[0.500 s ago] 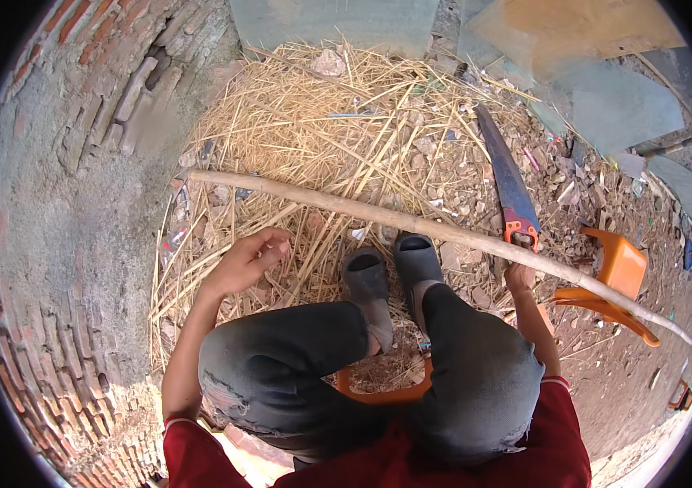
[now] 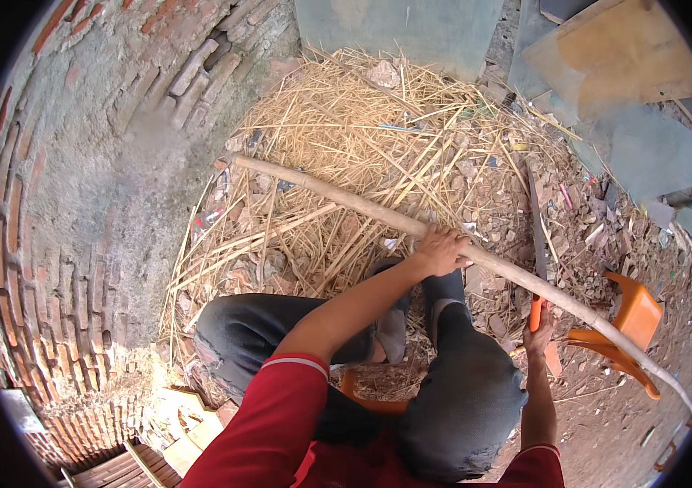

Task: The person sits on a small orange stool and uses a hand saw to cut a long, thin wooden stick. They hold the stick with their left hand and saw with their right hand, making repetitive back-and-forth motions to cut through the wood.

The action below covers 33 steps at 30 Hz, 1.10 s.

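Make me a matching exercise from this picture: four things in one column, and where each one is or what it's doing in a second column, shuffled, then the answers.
Things:
1. Left hand
2. Right hand
3. Stool
4. Straw

Places or states:
A. Tipped over on the rubble at the right
B. Gripping the long pole near its middle
C. Piled on the ground by the brick wall
D. Holding the saw by its orange handle

Pairs: 1-B, 2-D, 3-A, 4-C
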Tool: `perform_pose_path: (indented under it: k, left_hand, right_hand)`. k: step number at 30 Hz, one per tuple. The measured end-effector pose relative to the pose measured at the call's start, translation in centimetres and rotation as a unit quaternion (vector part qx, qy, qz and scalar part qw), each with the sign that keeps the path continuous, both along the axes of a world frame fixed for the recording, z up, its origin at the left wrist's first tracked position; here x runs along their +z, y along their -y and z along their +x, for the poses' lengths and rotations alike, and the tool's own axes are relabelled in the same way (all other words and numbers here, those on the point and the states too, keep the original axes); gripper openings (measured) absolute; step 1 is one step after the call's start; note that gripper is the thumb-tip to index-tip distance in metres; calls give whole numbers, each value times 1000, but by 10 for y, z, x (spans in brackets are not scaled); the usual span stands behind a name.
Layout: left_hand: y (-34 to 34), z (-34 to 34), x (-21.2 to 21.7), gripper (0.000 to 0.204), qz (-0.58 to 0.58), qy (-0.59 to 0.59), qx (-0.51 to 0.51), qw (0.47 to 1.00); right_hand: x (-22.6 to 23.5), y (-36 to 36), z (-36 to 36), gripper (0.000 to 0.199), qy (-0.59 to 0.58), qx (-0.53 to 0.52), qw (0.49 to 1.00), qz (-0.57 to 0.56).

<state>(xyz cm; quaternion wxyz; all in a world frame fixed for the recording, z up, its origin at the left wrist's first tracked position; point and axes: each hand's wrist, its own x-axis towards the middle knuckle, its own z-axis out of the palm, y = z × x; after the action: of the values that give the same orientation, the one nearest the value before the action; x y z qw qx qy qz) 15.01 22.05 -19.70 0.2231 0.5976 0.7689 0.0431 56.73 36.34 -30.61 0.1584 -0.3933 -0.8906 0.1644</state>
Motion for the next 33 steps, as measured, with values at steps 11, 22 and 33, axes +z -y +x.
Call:
perform_pose_path:
  k: [11, 22, 33]
  left_hand:
    - [-12, -32, -3, 72, -30, 36, -8, 999]
    - [-14, -28, -2, 67, -29, 49, -4, 998]
    - [-25, -2, 4, 68, -52, 77, -14, 996]
  right_hand:
    - [187, 282, 136, 29, -181, -292, 911, -231]
    - [277, 291, 128, 26, -70, -196, 938, -278]
    - [341, 279, 134, 20, -192, -336, 862, -326]
